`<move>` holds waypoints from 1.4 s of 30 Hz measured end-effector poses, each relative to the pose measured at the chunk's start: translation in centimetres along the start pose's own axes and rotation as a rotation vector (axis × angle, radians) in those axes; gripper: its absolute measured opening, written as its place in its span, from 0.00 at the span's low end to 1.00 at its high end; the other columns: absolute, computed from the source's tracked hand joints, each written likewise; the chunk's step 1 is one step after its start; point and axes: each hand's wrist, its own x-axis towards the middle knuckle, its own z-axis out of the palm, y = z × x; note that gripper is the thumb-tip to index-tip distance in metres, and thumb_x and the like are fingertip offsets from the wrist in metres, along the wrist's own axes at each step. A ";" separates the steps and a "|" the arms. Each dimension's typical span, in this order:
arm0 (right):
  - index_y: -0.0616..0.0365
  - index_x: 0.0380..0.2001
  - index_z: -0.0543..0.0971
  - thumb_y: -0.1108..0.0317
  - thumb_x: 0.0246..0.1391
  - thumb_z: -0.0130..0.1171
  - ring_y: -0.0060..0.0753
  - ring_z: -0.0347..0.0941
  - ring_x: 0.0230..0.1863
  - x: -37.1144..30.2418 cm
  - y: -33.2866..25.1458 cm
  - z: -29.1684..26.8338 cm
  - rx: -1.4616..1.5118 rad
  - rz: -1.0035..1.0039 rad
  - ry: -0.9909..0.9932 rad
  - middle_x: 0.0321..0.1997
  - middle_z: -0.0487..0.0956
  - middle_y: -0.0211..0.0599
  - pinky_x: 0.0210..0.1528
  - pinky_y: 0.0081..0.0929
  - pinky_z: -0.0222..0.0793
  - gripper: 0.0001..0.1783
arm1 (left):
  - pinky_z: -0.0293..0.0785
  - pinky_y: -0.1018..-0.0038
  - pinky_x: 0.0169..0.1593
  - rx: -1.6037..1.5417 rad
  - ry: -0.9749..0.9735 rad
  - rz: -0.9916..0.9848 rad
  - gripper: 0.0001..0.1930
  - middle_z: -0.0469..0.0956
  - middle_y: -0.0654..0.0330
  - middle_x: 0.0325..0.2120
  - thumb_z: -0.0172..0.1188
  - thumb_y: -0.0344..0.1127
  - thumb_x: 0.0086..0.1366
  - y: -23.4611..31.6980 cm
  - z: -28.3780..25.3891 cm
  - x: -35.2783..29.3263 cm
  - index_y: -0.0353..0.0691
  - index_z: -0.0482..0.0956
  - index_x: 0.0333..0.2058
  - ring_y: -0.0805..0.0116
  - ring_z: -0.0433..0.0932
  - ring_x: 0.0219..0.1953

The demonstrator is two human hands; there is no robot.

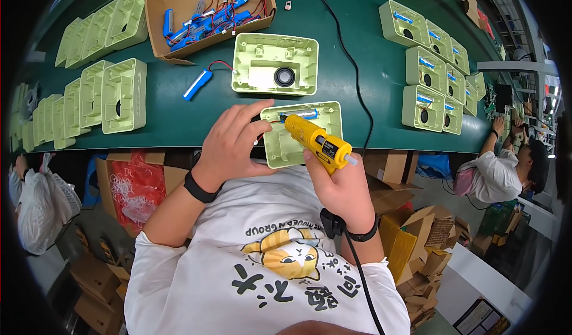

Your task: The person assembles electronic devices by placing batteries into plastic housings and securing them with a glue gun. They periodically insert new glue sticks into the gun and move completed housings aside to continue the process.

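Green table (173,120) spans the upper part of the head view, with a cardboard box (156,34) and loose battery (198,85) at upper left. At the centre, the left hand (229,141) holds the near case (283,149) by its left side in a wide, spread-fingered grip. The right hand (342,189), lower right of it, has its fingers wrapped round the glue gun (308,135). Inside the case, by its upper wall, lies the fitted battery (307,114), long axis almost left to right. The gun points up and left, its tip at the battery's left end; contact cannot be told. The left hand's fingertips are nearer that end.
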 end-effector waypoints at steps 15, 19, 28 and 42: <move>0.66 0.50 0.86 0.68 0.70 0.68 0.54 0.83 0.29 -0.7 -0.2 -1.1 0.151 0.057 -0.002 0.47 0.87 0.54 0.35 0.42 0.79 0.12 | 0.81 0.55 0.59 -0.039 -0.001 -0.015 0.42 0.81 0.47 0.68 0.92 0.47 0.43 0.1 -0.1 0.5 0.45 0.75 0.52 0.41 0.83 0.55; 0.66 0.54 0.86 0.68 0.73 0.65 0.33 0.83 0.30 -2.5 0.7 -2.8 0.585 0.174 0.031 0.41 0.88 0.43 0.31 0.27 0.78 0.14 | 0.83 0.59 0.55 -0.078 -0.036 -0.040 0.38 0.80 0.47 0.68 0.91 0.42 0.46 0.9 -0.7 1.2 0.44 0.75 0.52 0.46 0.85 0.53; 0.70 0.53 0.83 0.61 0.73 0.61 0.35 0.83 0.25 -7.2 2.3 -2.9 1.043 -0.119 0.005 0.47 0.87 0.55 0.31 0.30 0.84 0.19 | 0.84 0.69 0.47 -0.414 -0.120 -0.129 0.30 0.70 0.41 0.71 0.86 0.37 0.57 6.7 4.9 11.2 0.38 0.75 0.51 0.60 0.85 0.43; 0.65 0.48 0.82 0.60 0.76 0.59 0.37 0.82 0.23 -8.9 7.7 -2.3 1.281 -0.199 0.255 0.48 0.84 0.57 0.29 0.37 0.85 0.16 | 0.71 0.48 0.77 -0.124 -0.065 -0.124 0.33 0.68 0.29 0.73 0.70 0.24 0.67 3.5 15.2 22.3 0.35 0.68 0.68 0.28 0.68 0.77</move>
